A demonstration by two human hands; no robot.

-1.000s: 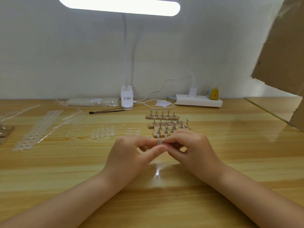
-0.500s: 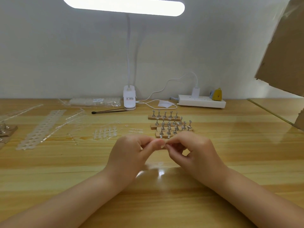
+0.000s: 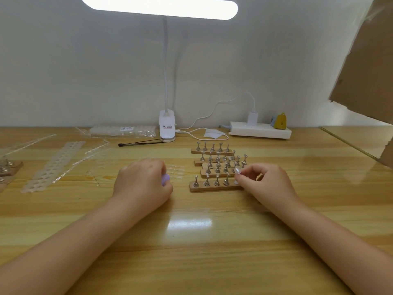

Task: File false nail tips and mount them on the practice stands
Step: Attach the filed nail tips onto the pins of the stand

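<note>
A broad wooden table (image 3: 191, 241) fills the lower half of the room as I see it, its varnish catching the glare of the lit lamp bar (image 3: 159, 6) overhead. The lamp's white neck drops to a clip base (image 3: 167, 128) at the back edge, against a pale wall. A sheet of brown cardboard (image 3: 368, 67) leans in at the upper right. Along the wall sits a white power strip (image 3: 260, 129) with a charger and a yellow plug in it.

Both forearms reach in from the near edge. The left hand (image 3: 141, 184) rests on the table with its fingers curled round a small lilac thing (image 3: 165, 179), only a tip of it showing; I cannot tell what it is. The right hand (image 3: 265, 186) is well apart from the left, thumb and forefinger pinching a clear false nail tip (image 3: 237, 171) right over the end post of the nearest practice stand (image 3: 214, 187), a wooden strip with metal posts. I cannot tell whether the tip touches the post. More stands (image 3: 217, 158) lie in rows just behind it.

To the left lie a long clear strip of nail tips (image 3: 53, 165), a packet of tips (image 3: 123, 131) by the wall, and a thin black tool (image 3: 140, 143) near the lamp base.
</note>
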